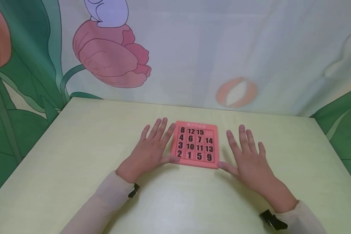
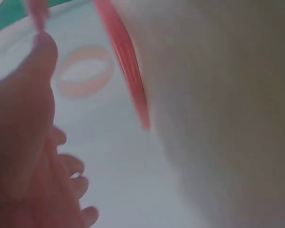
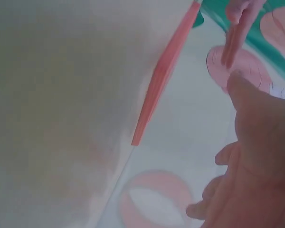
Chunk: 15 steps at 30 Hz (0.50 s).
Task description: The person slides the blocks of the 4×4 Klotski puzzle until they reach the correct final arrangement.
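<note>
A pink sliding number puzzle (image 1: 194, 165) lies flat on the table, its black-numbered tiles facing up. The top row reads 8, 12, 15, and the top right slot holds no tile. On its left side is my left hand (image 1: 149, 151), fingers spread and straight, with index fingertip and thumb tip right at the frame's left edge. My right hand (image 1: 253, 165) is spread the same way on the other side, thumb tip by the lower right corner. Both wrist views show the puzzle (image 2: 126, 61) edge-on as a thin pink slab, beside the open left hand (image 2: 19, 128) and right hand (image 3: 266, 142).
The pale yellow table (image 1: 169, 201) extends around the puzzle and under both forearms. Behind its far edge hangs a curtain (image 1: 187, 58) printed with tulips and leaves. Light sleeves (image 1: 114, 188) cover the arms, with a black strap (image 1: 273, 221) at the right wrist.
</note>
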Each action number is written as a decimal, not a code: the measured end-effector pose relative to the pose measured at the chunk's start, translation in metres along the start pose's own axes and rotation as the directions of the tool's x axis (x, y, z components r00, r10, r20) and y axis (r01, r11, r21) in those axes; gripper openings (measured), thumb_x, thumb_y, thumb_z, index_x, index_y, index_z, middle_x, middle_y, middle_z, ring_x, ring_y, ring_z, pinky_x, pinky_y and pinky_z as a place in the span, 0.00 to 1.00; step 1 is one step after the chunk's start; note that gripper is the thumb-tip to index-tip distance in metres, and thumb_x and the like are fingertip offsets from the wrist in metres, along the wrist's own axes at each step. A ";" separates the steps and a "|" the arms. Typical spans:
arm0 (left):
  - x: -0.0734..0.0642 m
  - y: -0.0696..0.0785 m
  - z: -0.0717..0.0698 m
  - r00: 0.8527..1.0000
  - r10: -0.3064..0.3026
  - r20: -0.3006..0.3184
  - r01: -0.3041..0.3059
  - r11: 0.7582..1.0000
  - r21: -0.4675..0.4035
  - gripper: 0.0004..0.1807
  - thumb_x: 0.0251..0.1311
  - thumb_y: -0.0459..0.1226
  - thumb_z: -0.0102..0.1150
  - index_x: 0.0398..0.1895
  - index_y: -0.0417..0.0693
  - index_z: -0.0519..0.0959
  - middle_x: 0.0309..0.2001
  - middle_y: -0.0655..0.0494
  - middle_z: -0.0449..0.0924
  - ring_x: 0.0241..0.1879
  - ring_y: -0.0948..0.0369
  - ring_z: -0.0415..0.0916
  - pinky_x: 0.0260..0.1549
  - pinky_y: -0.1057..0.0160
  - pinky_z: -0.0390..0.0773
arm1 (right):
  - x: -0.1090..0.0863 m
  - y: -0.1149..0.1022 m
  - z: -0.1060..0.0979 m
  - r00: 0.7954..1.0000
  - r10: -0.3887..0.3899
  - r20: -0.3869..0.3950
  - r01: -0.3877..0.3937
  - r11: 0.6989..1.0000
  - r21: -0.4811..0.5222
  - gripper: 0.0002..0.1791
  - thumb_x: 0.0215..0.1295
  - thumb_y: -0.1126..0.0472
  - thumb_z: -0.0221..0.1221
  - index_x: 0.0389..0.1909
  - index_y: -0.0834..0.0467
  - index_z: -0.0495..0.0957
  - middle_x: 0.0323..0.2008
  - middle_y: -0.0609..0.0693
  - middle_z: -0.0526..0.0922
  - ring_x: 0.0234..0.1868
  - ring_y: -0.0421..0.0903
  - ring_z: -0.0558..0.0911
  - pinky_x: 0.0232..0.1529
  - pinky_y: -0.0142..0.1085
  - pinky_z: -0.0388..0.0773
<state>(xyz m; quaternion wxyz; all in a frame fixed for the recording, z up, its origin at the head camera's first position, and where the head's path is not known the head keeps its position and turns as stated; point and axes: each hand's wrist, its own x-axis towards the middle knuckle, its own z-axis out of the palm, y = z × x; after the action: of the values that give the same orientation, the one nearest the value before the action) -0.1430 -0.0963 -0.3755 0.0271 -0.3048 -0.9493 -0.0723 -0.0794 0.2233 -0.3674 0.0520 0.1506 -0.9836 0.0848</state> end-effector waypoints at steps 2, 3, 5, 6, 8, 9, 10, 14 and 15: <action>0.005 -0.003 0.005 1.000 -0.021 0.018 0.023 0.995 -0.098 0.58 0.64 0.67 0.53 0.83 0.46 0.39 0.81 0.40 0.35 0.79 0.46 0.32 0.73 0.39 0.40 | 0.008 0.003 -0.001 0.999 0.007 0.046 -0.010 0.999 0.049 0.55 0.70 0.33 0.55 0.82 0.54 0.36 0.80 0.63 0.29 0.78 0.64 0.34 0.66 0.75 0.44; 0.008 -0.005 0.009 0.999 -0.035 0.032 0.040 0.985 -0.167 0.57 0.65 0.66 0.54 0.83 0.46 0.38 0.81 0.41 0.35 0.79 0.46 0.32 0.73 0.39 0.40 | 0.012 0.005 -0.001 0.997 0.008 0.072 -0.014 0.997 0.075 0.55 0.70 0.33 0.54 0.82 0.54 0.35 0.80 0.62 0.28 0.78 0.64 0.34 0.66 0.75 0.43; 0.015 -0.009 0.017 0.996 -0.065 0.064 0.082 0.948 -0.308 0.57 0.65 0.64 0.55 0.83 0.48 0.36 0.81 0.42 0.35 0.79 0.47 0.32 0.74 0.40 0.39 | 0.022 0.005 -0.003 0.992 0.008 0.123 -0.025 0.991 0.130 0.54 0.71 0.34 0.54 0.82 0.54 0.34 0.80 0.61 0.27 0.78 0.64 0.33 0.66 0.75 0.42; 0.018 -0.012 0.022 0.994 -0.079 0.082 0.104 0.921 -0.375 0.57 0.65 0.64 0.57 0.83 0.49 0.36 0.81 0.43 0.35 0.79 0.47 0.32 0.74 0.40 0.38 | 0.028 0.005 -0.003 0.990 0.004 0.143 -0.026 0.988 0.152 0.54 0.72 0.34 0.53 0.82 0.55 0.34 0.80 0.61 0.27 0.78 0.64 0.33 0.66 0.74 0.42; 0.026 -0.015 0.030 0.988 -0.094 0.124 0.143 0.864 -0.482 0.59 0.63 0.63 0.60 0.83 0.52 0.35 0.82 0.46 0.33 0.79 0.49 0.30 0.74 0.43 0.35 | 0.039 0.003 -0.003 0.984 -0.004 0.177 -0.031 0.981 0.192 0.53 0.72 0.34 0.52 0.82 0.56 0.35 0.80 0.59 0.28 0.78 0.64 0.33 0.67 0.74 0.42; 0.031 -0.017 0.034 0.985 -0.096 0.142 0.157 0.842 -0.517 0.60 0.62 0.63 0.61 0.83 0.54 0.34 0.82 0.47 0.33 0.79 0.50 0.29 0.74 0.45 0.33 | 0.044 0.002 -0.002 0.982 -0.008 0.191 -0.033 0.978 0.208 0.52 0.73 0.34 0.52 0.82 0.56 0.35 0.80 0.59 0.29 0.78 0.63 0.33 0.67 0.74 0.42; 0.035 -0.018 0.037 0.984 -0.094 0.154 0.163 0.827 -0.539 0.61 0.61 0.63 0.62 0.83 0.55 0.34 0.82 0.48 0.32 0.79 0.51 0.28 0.74 0.45 0.32 | 0.050 0.001 -0.001 0.979 -0.014 0.203 -0.032 0.975 0.222 0.52 0.73 0.34 0.51 0.82 0.56 0.36 0.80 0.58 0.29 0.78 0.63 0.33 0.67 0.74 0.42; 0.052 -0.020 0.041 0.980 -0.048 0.191 0.149 0.816 -0.558 0.66 0.55 0.63 0.68 0.83 0.55 0.34 0.82 0.50 0.32 0.79 0.52 0.25 0.74 0.48 0.29 | 0.067 -0.006 0.001 0.972 -0.047 0.230 -0.016 0.964 0.266 0.47 0.76 0.36 0.48 0.82 0.57 0.38 0.81 0.57 0.33 0.78 0.63 0.35 0.67 0.74 0.42; 0.054 -0.021 0.040 0.979 -0.038 0.202 0.147 0.818 -0.556 0.67 0.53 0.63 0.69 0.83 0.55 0.34 0.82 0.50 0.32 0.79 0.52 0.25 0.74 0.49 0.28 | 0.070 -0.008 0.002 0.969 -0.053 0.240 -0.016 0.961 0.276 0.46 0.77 0.37 0.47 0.82 0.56 0.38 0.81 0.57 0.33 0.79 0.62 0.34 0.68 0.73 0.42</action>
<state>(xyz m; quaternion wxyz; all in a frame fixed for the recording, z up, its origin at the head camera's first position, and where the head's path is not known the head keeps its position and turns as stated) -0.1990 -0.0758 -0.4120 -0.1552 -0.2576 -0.8968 -0.3244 -0.1431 0.1956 -0.3588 -0.0905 0.1750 -0.9595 0.2012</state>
